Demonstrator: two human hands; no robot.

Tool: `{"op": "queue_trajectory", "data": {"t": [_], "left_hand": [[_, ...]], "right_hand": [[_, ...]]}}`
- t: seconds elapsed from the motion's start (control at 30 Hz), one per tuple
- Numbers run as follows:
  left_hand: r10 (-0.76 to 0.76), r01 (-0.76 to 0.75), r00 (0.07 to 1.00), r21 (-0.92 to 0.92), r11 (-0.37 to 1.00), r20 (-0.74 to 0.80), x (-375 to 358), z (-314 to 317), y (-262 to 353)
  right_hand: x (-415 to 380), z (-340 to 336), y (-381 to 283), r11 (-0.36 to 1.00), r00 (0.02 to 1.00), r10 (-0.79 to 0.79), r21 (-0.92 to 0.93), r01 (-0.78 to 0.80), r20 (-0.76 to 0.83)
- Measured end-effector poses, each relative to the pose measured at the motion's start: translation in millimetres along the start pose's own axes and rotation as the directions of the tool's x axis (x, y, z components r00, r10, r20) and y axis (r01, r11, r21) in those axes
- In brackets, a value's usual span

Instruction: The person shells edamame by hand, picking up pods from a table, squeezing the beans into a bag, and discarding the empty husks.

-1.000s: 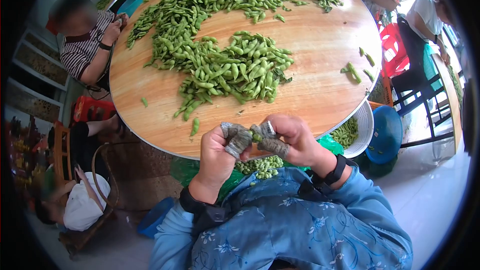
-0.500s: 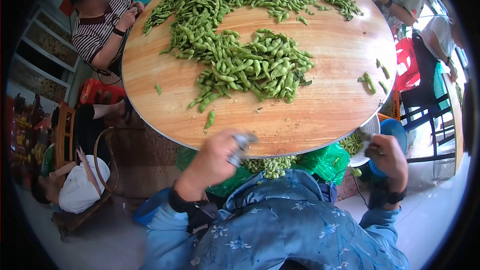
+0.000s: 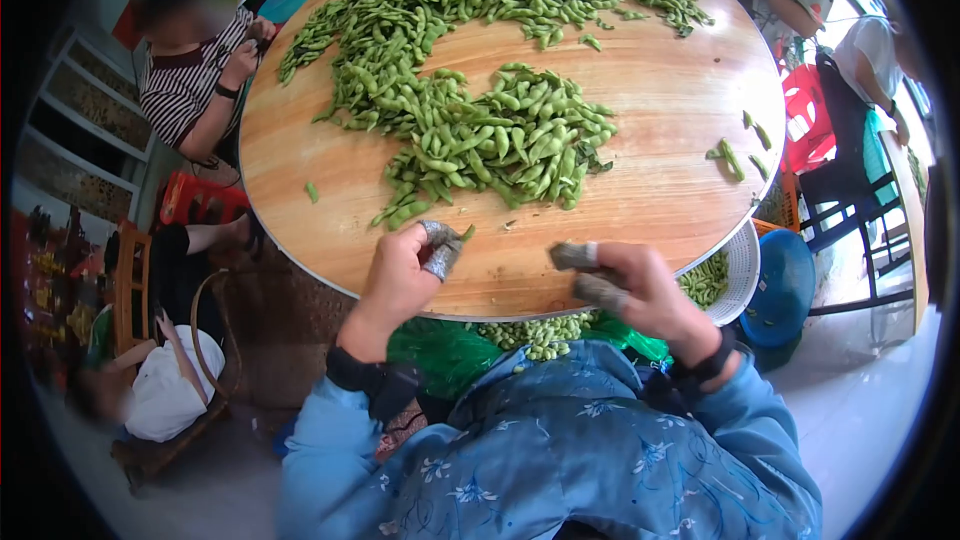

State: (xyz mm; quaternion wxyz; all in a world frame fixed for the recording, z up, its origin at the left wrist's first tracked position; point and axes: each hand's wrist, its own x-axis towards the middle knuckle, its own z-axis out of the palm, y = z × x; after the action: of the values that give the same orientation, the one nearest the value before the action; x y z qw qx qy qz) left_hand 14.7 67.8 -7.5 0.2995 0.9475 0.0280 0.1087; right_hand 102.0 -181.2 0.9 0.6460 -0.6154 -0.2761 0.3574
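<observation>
pod (image 3: 468, 233) sits in the left hand (image 3: 395, 275), pinched between the wrapped thumb and finger, over the near left part of the table (image 3: 650, 140), just beside the heap of pods (image 3: 510, 135). half a second ago the right hand (image 3: 650, 290) was out past the right edge, by the white basket (image 3: 746, 275); now it is back above the near edge, thumb and finger parted, nothing seen between them. the left hand has gone forward, toward the heap. a second ago both hands met on one pod, so that one looks done with and a fresh one taken up.

only a short end of the pod shows past the fingertips. it points toward the far edge, leaning right; the long axis seems to run slantwise out of the grip, though the rest is hidden. beans (image 3: 540, 335) lie below the near edge, beside a green bag (image 3: 440, 348).
</observation>
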Motion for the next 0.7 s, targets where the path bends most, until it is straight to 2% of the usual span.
{"op": "queue_trajectory", "data": {"t": [0.03,0.07,0.1,0.17,0.2,0.33,0.57,0.63,0.7], "left_hand": [[-0.172,0.185,0.983,-0.444,0.877,0.070,-3,6,14],[-0.292,0.342,0.933,-0.771,0.536,0.210,-5,10,23],[-0.288,0.343,0.933,-0.773,0.533,0.216,-7,12,27],[-0.196,0.508,0.858,-0.838,0.200,0.474,-11,15,33],[-0.195,0.513,0.856,-0.835,0.198,0.480,-11,16,35],[-0.118,0.536,0.844,-0.831,0.149,0.523,-8,18,43],[-0.068,0.573,0.819,-0.803,0.165,0.570,-4,16,47],[-0.060,0.582,0.812,-0.797,0.159,0.581,-4,16,47],[-0.015,0.591,0.806,-0.804,0.064,0.591,-4,19,44]], "right_hand": [[6,5,3,0.998,0.999,0.022,0.062,-0.025,0.046],[12,10,4,0.991,0.995,0.040,0.122,-0.052,0.096],[16,17,1,0.978,0.995,0.025,0.204,-0.043,0.093],[17,15,2,0.966,0.992,0.057,0.246,-0.084,0.115],[18,15,2,0.950,0.986,0.084,0.288,-0.123,0.143],[15,14,3,0.927,0.985,0.056,0.359,-0.112,0.163],[12,13,1,0.916,0.985,0.096,0.375,-0.144,0.144],[12,14,3,0.931,0.989,0.066,0.348,-0.108,0.130],[12,16,4,0.930,0.992,0.082,0.351,-0.111,0.096]]}}
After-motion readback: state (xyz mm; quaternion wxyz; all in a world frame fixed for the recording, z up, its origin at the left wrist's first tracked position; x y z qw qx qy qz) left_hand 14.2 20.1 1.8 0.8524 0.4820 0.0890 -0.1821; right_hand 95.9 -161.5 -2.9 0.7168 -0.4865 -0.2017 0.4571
